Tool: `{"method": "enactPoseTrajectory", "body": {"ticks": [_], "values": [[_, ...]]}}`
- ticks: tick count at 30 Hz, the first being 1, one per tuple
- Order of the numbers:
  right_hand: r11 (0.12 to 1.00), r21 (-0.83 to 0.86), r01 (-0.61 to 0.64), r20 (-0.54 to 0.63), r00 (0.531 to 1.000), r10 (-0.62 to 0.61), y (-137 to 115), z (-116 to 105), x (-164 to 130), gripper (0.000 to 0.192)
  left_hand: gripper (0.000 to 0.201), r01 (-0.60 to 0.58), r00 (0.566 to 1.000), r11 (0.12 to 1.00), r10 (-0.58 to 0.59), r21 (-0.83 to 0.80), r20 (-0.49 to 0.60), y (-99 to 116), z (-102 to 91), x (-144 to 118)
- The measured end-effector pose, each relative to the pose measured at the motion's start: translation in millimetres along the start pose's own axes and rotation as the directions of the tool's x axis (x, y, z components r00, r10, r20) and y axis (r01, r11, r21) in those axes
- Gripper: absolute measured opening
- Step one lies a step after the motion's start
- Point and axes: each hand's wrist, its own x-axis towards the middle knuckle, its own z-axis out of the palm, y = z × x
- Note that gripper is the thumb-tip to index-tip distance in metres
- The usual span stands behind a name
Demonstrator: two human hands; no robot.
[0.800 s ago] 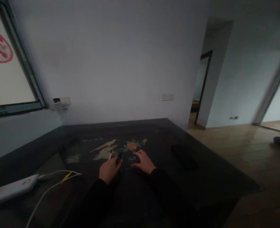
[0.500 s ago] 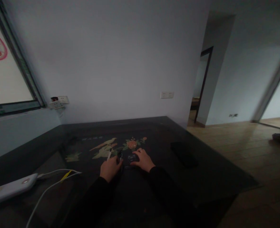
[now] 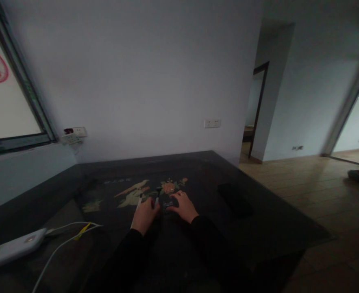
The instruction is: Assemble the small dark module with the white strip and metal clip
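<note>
On the dark table my left hand [image 3: 145,215] is closed, with a slim object [image 3: 157,200] between thumb and forefinger. That object has a pale shaft and a small dark tip pointing away from me; its kind is unclear. A thin white stick-like thing [image 3: 140,200] shows along the outer side of the same hand. My right hand [image 3: 183,206] grips a small dark flat piece with fine pale markings [image 3: 167,204], thumb at its near edge and fingers at its far side. The slim object is just left of this piece; I cannot tell whether they touch.
The dark table [image 3: 228,240] bears a bird and flower picture [image 3: 168,187]. A black oblong object [image 3: 236,199] lies right of my hands. To the left are a white power strip [image 3: 16,247] and its white cable [image 3: 53,256] with a yellow tag [image 3: 82,231].
My left hand has shifted slightly right, towards the dark piece, and the slim object's dark tip now shows higher. My right hand keeps its grip. The view has tilted a little.
</note>
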Motion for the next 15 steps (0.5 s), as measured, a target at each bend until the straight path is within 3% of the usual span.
{"method": "enactPoseTrajectory", "body": {"ticks": [3, 7, 10, 15], "values": [[0.989, 0.147, 0.012, -0.133, 0.991, 0.008, -4, -3, 3, 0.042, 0.024, -0.076, 0.993, 0.94, 0.042, -0.332, -0.109, 12, 1.6, -1], [0.896, 0.438, 0.072, -0.258, 0.965, 0.049, -18, -15, 5, 0.037, 0.032, -0.049, 0.998, 0.634, 0.054, -0.771, -0.019, 37, 7.3, -8], [0.809, 0.582, 0.078, -0.279, 0.954, 0.109, -29, -24, 5, 0.035, 0.035, -0.049, 0.995, 0.52, 0.095, -0.853, 0.0, 51, 10.3, -14], [0.709, 0.7, 0.088, -0.268, 0.953, 0.145, -36, -29, 5, 0.031, 0.038, -0.176, 0.984, 0.579, 0.131, -0.796, -0.122, 57, 8.5, -20]]}}
